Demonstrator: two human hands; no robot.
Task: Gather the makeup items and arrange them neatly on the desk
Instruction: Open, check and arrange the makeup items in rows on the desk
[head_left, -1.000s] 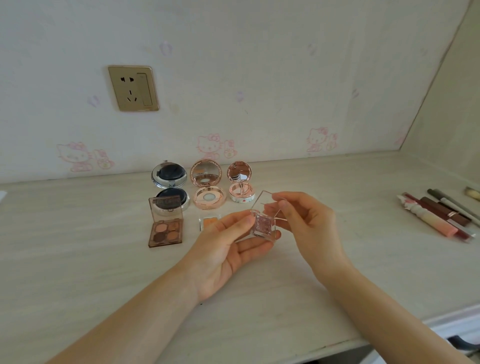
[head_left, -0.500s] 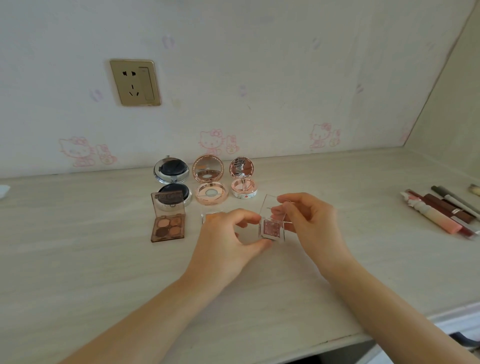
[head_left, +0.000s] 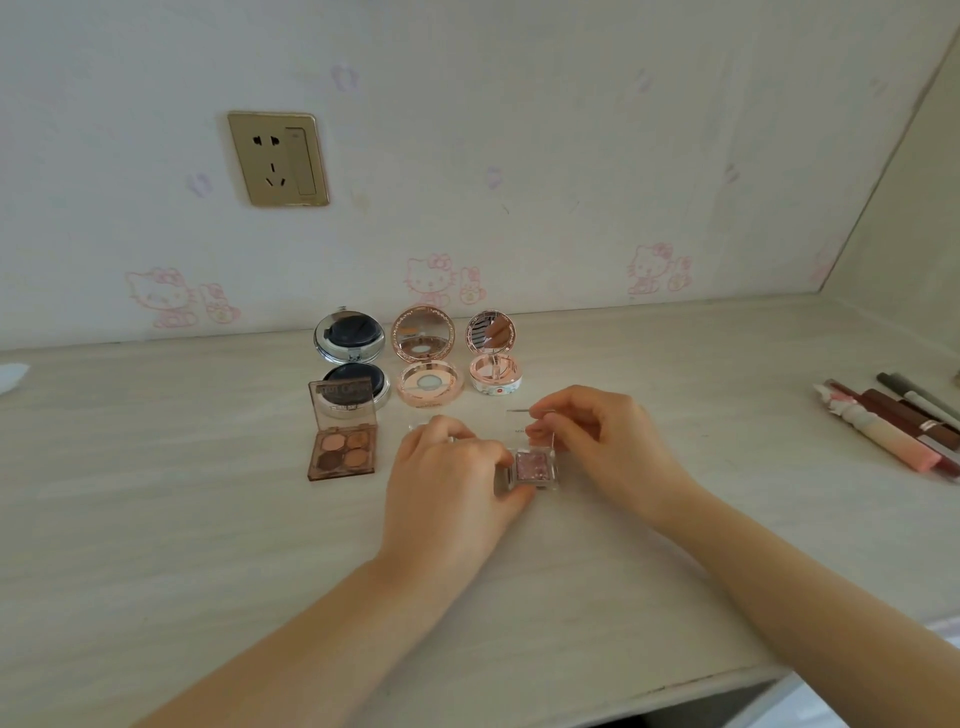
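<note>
Both bare forearms reach in from the bottom edge and converge near the middle. The left hand (head_left: 453, 475) lies palm down, knuckles up, its fingers curled and fingertips pinched together at its right side. The right hand (head_left: 605, 447) arches opposite it, thumb and forefinger pinched together, the other fingers curled under.

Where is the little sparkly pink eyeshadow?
The small clear square case of glittery pink eyeshadow sits on the pale wooden desk mid-view, between both hands, in front of the white floral round compact.
</note>
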